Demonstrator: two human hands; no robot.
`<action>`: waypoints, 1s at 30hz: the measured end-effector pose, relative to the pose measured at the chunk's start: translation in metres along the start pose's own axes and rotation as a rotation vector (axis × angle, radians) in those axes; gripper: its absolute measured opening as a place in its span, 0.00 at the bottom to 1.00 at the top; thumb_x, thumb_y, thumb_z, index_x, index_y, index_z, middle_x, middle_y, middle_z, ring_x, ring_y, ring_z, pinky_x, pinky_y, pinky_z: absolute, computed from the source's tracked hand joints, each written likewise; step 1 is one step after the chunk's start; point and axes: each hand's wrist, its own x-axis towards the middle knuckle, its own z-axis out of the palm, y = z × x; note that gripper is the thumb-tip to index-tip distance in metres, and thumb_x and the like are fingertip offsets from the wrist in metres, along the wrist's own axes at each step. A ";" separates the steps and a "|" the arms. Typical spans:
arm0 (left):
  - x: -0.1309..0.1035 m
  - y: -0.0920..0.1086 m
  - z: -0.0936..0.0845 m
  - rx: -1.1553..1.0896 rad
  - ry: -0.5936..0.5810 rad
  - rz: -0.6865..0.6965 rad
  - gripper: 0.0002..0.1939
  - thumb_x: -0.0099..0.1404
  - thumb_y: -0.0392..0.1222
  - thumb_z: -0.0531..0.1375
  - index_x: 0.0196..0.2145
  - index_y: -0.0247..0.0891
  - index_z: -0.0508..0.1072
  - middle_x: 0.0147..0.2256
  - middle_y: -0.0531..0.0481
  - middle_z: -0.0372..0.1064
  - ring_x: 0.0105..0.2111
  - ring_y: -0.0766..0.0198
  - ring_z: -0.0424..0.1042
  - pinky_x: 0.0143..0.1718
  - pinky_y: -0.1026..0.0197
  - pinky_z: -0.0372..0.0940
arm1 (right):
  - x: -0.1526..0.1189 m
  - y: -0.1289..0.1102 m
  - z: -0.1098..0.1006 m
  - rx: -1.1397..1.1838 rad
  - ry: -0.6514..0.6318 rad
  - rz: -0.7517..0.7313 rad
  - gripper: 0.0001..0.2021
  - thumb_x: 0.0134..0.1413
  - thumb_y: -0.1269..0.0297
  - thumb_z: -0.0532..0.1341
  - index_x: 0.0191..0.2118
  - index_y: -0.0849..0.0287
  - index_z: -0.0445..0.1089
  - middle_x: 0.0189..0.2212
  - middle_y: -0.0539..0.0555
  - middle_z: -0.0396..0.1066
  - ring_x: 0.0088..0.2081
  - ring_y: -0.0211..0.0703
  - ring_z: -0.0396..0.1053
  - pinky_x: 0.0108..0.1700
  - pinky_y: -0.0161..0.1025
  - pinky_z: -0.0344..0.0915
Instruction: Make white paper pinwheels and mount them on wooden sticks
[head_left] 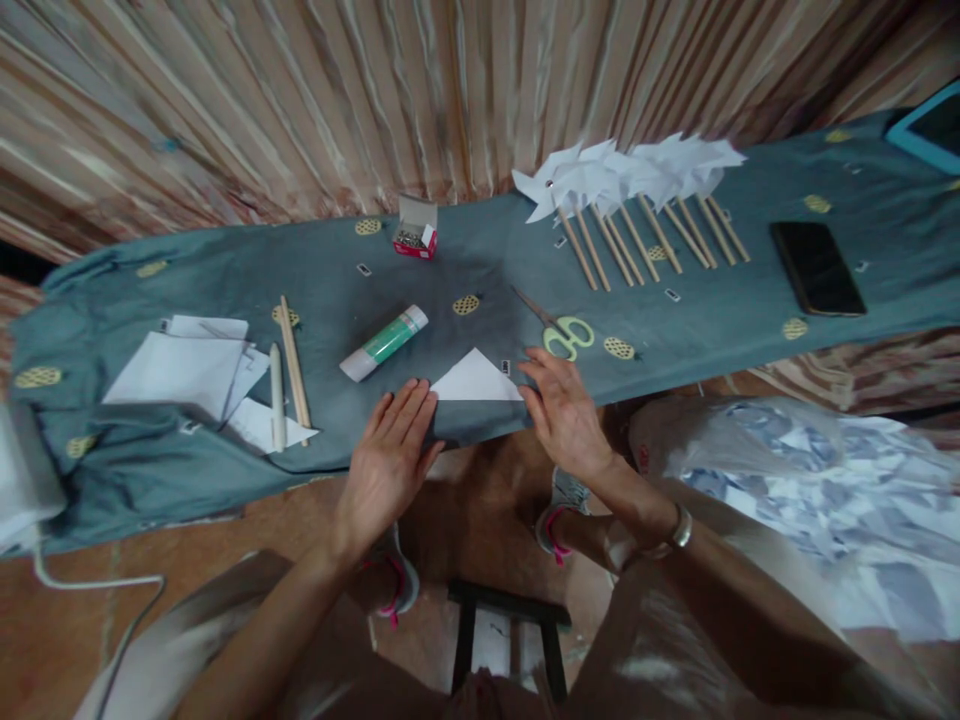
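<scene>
A white sheet of paper folded into a triangle point(477, 378) lies on the cloth near the table's front edge, its point facing away from me. My left hand point(394, 450) rests flat at the triangle's left corner, fingers stretched out. At the right corner is my right hand point(566, 415), its thumb at the paper and its fingers a little apart from the thumb. Just beyond that hand lie scissors point(562, 330) with light green handles. A green and white glue stick point(386, 343) lies beyond my left hand.
Paper pinwheels on wooden sticks point(637, 185) lie in a row at the back. A small red box of metal bits point(415, 235), a black phone point(817, 268), paper sheets point(180, 370), loose sticks point(294, 370) and a white pen-like stick point(277, 400) are also on the cloth. A bag of paper scraps point(825, 480) stands right.
</scene>
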 end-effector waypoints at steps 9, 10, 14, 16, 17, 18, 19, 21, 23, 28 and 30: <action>-0.008 -0.006 -0.004 -0.016 0.015 -0.019 0.27 0.70 0.39 0.57 0.63 0.29 0.59 0.61 0.30 0.64 0.63 0.45 0.62 0.62 0.39 0.61 | 0.002 0.002 -0.008 0.079 -0.034 0.018 0.17 0.68 0.67 0.47 0.52 0.61 0.70 0.56 0.64 0.70 0.57 0.53 0.67 0.62 0.56 0.63; -0.008 -0.006 -0.004 -0.018 0.019 -0.019 0.26 0.70 0.39 0.58 0.63 0.29 0.59 0.61 0.29 0.64 0.63 0.45 0.63 0.62 0.39 0.61 | 0.005 0.001 -0.008 0.104 -0.028 0.041 0.17 0.69 0.66 0.47 0.51 0.60 0.70 0.55 0.63 0.71 0.57 0.52 0.68 0.62 0.57 0.63; -0.006 -0.006 -0.003 -0.023 0.060 -0.012 0.26 0.69 0.38 0.59 0.62 0.29 0.61 0.60 0.29 0.65 0.62 0.44 0.64 0.61 0.39 0.63 | 0.018 -0.009 -0.006 0.193 -0.071 0.108 0.15 0.67 0.60 0.52 0.48 0.59 0.72 0.54 0.63 0.72 0.56 0.54 0.69 0.62 0.57 0.62; -0.005 -0.007 -0.002 -0.025 0.083 -0.006 0.25 0.69 0.38 0.59 0.61 0.29 0.62 0.59 0.29 0.66 0.61 0.43 0.65 0.60 0.39 0.64 | 0.024 -0.014 -0.004 0.231 -0.107 0.130 0.11 0.63 0.61 0.58 0.44 0.59 0.73 0.53 0.63 0.73 0.56 0.55 0.69 0.60 0.55 0.63; -0.005 -0.007 -0.001 -0.027 0.091 -0.005 0.25 0.69 0.38 0.60 0.60 0.29 0.62 0.59 0.29 0.66 0.61 0.43 0.66 0.60 0.39 0.65 | 0.026 -0.016 -0.003 0.255 -0.114 0.142 0.08 0.60 0.63 0.60 0.42 0.59 0.73 0.53 0.63 0.73 0.55 0.55 0.70 0.59 0.54 0.64; -0.006 -0.008 -0.001 -0.030 0.099 -0.005 0.24 0.69 0.38 0.60 0.60 0.29 0.62 0.59 0.29 0.67 0.60 0.43 0.66 0.59 0.39 0.65 | 0.029 -0.017 -0.002 0.285 -0.114 0.155 0.06 0.58 0.65 0.62 0.39 0.58 0.73 0.52 0.62 0.74 0.54 0.54 0.71 0.58 0.53 0.65; -0.006 -0.009 -0.001 -0.036 0.105 -0.007 0.24 0.68 0.37 0.60 0.60 0.29 0.62 0.58 0.29 0.67 0.60 0.43 0.67 0.59 0.39 0.65 | 0.030 -0.019 -0.001 0.320 -0.111 0.168 0.03 0.56 0.67 0.62 0.36 0.58 0.73 0.50 0.61 0.75 0.52 0.53 0.72 0.57 0.51 0.67; -0.006 -0.009 -0.001 -0.056 0.114 -0.008 0.23 0.68 0.37 0.60 0.59 0.30 0.63 0.58 0.30 0.68 0.60 0.43 0.67 0.59 0.39 0.66 | 0.033 -0.021 -0.001 0.402 -0.124 0.197 0.02 0.55 0.68 0.62 0.33 0.57 0.72 0.46 0.58 0.78 0.48 0.50 0.75 0.53 0.48 0.69; -0.006 -0.010 -0.002 -0.085 0.126 -0.015 0.22 0.68 0.38 0.60 0.58 0.30 0.64 0.57 0.30 0.68 0.59 0.44 0.68 0.58 0.38 0.66 | 0.035 -0.021 -0.002 0.468 -0.154 0.235 0.02 0.55 0.67 0.61 0.32 0.56 0.71 0.42 0.55 0.79 0.42 0.46 0.76 0.48 0.45 0.71; 0.007 -0.007 -0.006 -0.174 0.194 -0.044 0.27 0.68 0.38 0.60 0.63 0.35 0.60 0.59 0.32 0.67 0.60 0.46 0.67 0.58 0.40 0.67 | 0.038 -0.026 -0.006 0.426 -0.127 0.219 0.02 0.55 0.66 0.63 0.31 0.56 0.72 0.47 0.60 0.77 0.50 0.50 0.75 0.54 0.49 0.68; 0.015 -0.005 -0.007 -0.193 0.223 -0.022 0.31 0.68 0.36 0.61 0.65 0.36 0.56 0.60 0.33 0.65 0.62 0.47 0.64 0.59 0.41 0.66 | 0.038 -0.031 -0.006 0.379 -0.102 0.143 0.03 0.56 0.67 0.63 0.31 0.57 0.72 0.49 0.62 0.76 0.53 0.52 0.72 0.57 0.52 0.66</action>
